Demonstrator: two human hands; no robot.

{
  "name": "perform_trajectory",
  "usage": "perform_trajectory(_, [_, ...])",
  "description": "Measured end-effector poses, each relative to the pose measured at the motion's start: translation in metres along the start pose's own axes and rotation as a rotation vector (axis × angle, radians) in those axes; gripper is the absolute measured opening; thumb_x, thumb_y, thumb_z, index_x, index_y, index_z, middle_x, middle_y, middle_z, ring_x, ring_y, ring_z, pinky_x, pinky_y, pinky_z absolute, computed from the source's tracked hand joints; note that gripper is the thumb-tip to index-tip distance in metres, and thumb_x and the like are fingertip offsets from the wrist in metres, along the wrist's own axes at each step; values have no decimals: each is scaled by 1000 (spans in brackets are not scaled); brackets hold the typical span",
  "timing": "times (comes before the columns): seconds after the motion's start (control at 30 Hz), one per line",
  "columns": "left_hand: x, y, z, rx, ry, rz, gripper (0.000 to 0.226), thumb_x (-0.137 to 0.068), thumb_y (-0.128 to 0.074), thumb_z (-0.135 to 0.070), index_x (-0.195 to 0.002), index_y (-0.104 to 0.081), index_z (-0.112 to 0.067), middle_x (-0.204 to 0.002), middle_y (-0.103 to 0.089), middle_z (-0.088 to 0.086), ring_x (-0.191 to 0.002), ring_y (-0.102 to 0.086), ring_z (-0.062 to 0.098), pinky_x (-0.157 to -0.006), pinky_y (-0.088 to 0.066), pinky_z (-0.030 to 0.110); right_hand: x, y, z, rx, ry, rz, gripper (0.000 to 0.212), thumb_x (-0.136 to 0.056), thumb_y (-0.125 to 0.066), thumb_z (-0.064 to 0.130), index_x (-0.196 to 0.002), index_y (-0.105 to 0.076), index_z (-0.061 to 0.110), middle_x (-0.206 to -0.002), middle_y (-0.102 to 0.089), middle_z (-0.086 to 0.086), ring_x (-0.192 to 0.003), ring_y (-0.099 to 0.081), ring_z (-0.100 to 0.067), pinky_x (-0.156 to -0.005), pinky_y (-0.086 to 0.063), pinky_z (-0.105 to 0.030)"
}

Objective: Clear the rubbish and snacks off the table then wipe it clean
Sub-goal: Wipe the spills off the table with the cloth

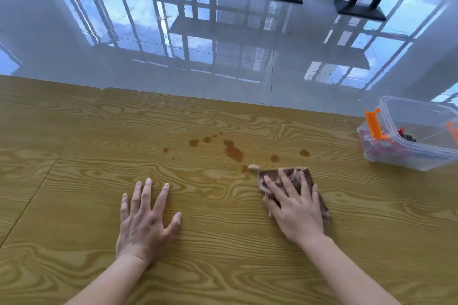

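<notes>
Clearing looked done: no loose rubbish lay on the surface point(99, 131), and the snacks sat in one clear box point(416, 136) at the far right. Wiping had barely begun. The right hand point(295, 205) pressed one brown cloth point(319, 195) flat, grip spread, just near of about eight brown spots point(233, 150). The left hand point(146, 220) lay spread, empty.

Single head-worn wide-angle view, looking forward and steeply down from close above the wooden table point(223, 267). Both forearms enter from the bottom edge. The table's far edge crosses mid-frame; beyond it lies glossy tiled floor point(235, 57), receding toward the top.
</notes>
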State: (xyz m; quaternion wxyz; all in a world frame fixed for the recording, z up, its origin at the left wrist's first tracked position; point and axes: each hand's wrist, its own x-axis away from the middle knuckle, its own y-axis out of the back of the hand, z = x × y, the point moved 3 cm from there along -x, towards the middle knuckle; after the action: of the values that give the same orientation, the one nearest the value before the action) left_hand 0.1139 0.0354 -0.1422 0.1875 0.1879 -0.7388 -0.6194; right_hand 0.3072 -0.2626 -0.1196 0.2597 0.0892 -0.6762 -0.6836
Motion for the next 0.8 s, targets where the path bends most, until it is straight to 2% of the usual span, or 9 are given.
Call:
perform_trajectory(0.07, [0, 0, 0, -8, 8, 6, 79, -84, -30, -70, -152, -30, -31, -162, -17, 13, -151, -6, 28, -121, -5, 54, -22, 5, 13, -62, -130, 33, 58, -90, -6, 76, -145, 3, 62, -163, 11, 19, -149, 17, -33, -116, 9, -63])
perform_trajectory(0.1, [0, 0, 0, -13, 10, 10, 79, -84, -30, -71, -152, -29, -31, -162, -16, 12, -151, -5, 28, -122, -5, 53, -23, 5, 24, -56, -129, 50, 58, -91, -6, 74, -146, 3, 60, -163, 13, 17, -149, 17, -36, -115, 10, -63])
perform_trajectory(0.17, [1, 1, 0, -17, 12, 14, 79, -83, -29, -71, -152, -28, -32, -162, -16, 12, -151, -5, 28, -122, -5, 53, -7, -1, 45, 3, 17, 33, 56, -94, -8, 72, -148, 0, 59, -164, 9, 15, -149, 16, -39, -115, 8, -66])
perform_trajectory(0.3, [1, 1, 1, -20, 8, 10, 79, -83, -32, -71, -151, -32, -31, -161, -20, 13, -151, -9, 29, -121, -9, 55, 58, -19, 32, 60, 368, -59, 50, -99, -28, 66, -147, -20, 58, -164, -16, 14, -152, -4, -33, -116, -12, -63])
perform_trajectory(0.37, [0, 0, 1, -22, 5, 15, 79, -83, -32, -71, -151, -31, -31, -161, -19, 13, -151, -8, 29, -121, -8, 55, 60, -16, -4, 74, 284, -42, 50, -98, -25, 68, -147, -17, 60, -164, -14, 16, -153, -2, -27, -118, -14, -59])
perform_trajectory(0.47, [0, -1, 0, -26, 3, 12, 79, -83, -33, -70, -151, -32, -31, -161, -20, 13, -151, -8, 29, -121, -8, 55, 27, -4, -48, 45, -48, -30, 55, -93, -8, 74, -147, -5, 62, -164, -5, 16, -152, 4, -25, -121, -6, -53])
perform_trajectory(0.6, [1, -2, 2, -35, -2, 10, 78, -83, -34, -70, -150, -35, -29, -160, -22, 14, -150, -11, 30, -120, -10, 55, -40, 15, -53, -115, -313, 24, 59, -92, -8, 72, -148, 0, 58, -165, 4, 14, -152, 5, -28, -121, 2, -51])
perform_trajectory(0.7, [1, -2, 0, -34, -10, 3, 79, -83, -34, -69, -150, -36, -28, -159, -25, 16, -150, -14, 32, -120, -11, 56, -47, 16, -43, -109, -296, 48, 57, -94, -8, 70, -149, 1, 57, -165, 8, 13, -151, 7, -30, -121, 4, -52])
perform_trajectory(0.8, [1, 1, -3, -31, -17, 7, 80, -83, -32, -68, -151, -34, -25, -159, -25, 19, -149, -14, 34, -119, -11, 58, 8, -2, -29, -29, -59, -19, 53, -93, -5, 71, -145, 3, 63, -163, 8, 18, -152, 8, -27, -121, 0, -52])
